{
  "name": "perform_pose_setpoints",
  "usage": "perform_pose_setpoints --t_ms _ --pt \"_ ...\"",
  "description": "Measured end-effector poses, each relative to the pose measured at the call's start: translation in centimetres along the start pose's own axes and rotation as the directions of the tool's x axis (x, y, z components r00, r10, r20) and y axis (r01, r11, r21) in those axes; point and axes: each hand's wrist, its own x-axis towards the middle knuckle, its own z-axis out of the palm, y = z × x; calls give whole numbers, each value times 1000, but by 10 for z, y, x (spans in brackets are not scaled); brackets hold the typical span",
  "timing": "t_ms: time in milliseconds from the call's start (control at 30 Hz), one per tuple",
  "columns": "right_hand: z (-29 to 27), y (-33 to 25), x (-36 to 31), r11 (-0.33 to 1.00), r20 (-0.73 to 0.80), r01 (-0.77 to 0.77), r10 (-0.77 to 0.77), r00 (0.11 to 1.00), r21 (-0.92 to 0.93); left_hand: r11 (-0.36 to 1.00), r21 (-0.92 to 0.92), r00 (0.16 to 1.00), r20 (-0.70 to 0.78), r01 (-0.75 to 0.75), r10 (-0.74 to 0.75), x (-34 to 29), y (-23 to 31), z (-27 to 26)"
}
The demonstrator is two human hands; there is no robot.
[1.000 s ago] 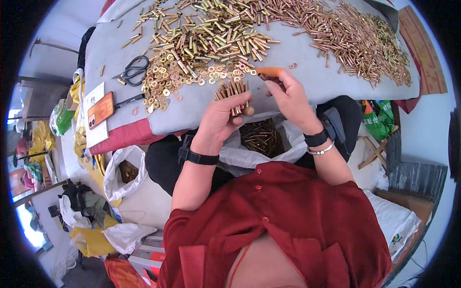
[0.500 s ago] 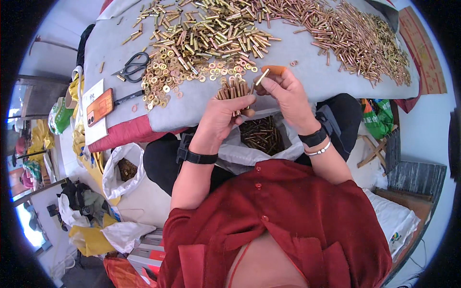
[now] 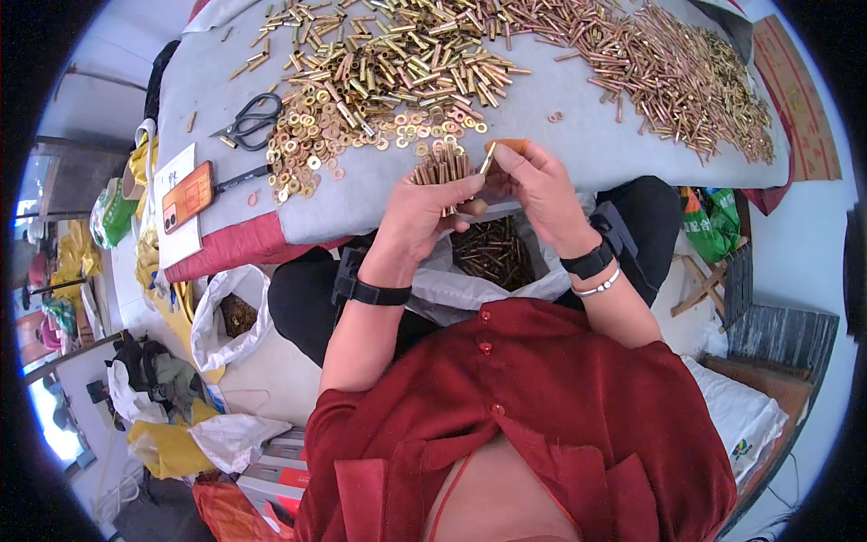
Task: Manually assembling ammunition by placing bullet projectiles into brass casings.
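Note:
A bundle of slim copper-coloured metal pins [image 3: 440, 166] stands upright in my left hand [image 3: 423, 210], whose fingers are wrapped round it. Beside the bundle, my right hand [image 3: 545, 188] pinches one brass-coloured metal tube [image 3: 489, 159], held tilted, between thumb and forefinger. An orange cover sits on that forefinger. Both hands are above the table's near edge. Just beyond them lie many loose flat washers [image 3: 302, 140] and a heap of short brass-coloured tubes [image 3: 411, 68]. Below the hands, a white sack [image 3: 433, 287] holds darker assembled-looking metal pieces [image 3: 492, 253].
A big pile of copper-coloured pins [image 3: 664, 86] covers the table's right side. At left lie black-handled scissors [image 3: 251, 124], an orange phone [image 3: 188, 197] on white paper and a black pen [image 3: 242, 178]. A smaller white bag [image 3: 206, 316] stands on the floor.
My right hand has drawn the tube slightly down and tipped it more upright, close against the bundle. My left hand has shifted a little to the right, still gripping the pins.

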Motion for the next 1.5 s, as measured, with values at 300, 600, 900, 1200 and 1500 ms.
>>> perform_pose_setpoints --t_ms 300,600,900,1200,1500 --pt "-4 13 15 743 10 253 -314 949 -620 982 -173 997 5 -73 75 5 0 -7" --pt "-12 12 56 -74 295 315 -595 748 -946 982 25 975 -120 -186 188 6 1 -8" --pt "3 5 23 733 -22 278 -371 929 -621 981 102 984 -54 -165 171 7 -1 -4" --pt "0 9 7 389 194 541 -649 735 -746 995 -26 996 -13 -92 92 10 3 3" --pt "-72 -15 36 18 160 252 -727 668 -968 979 61 977 -69 -195 200 12 -4 2"
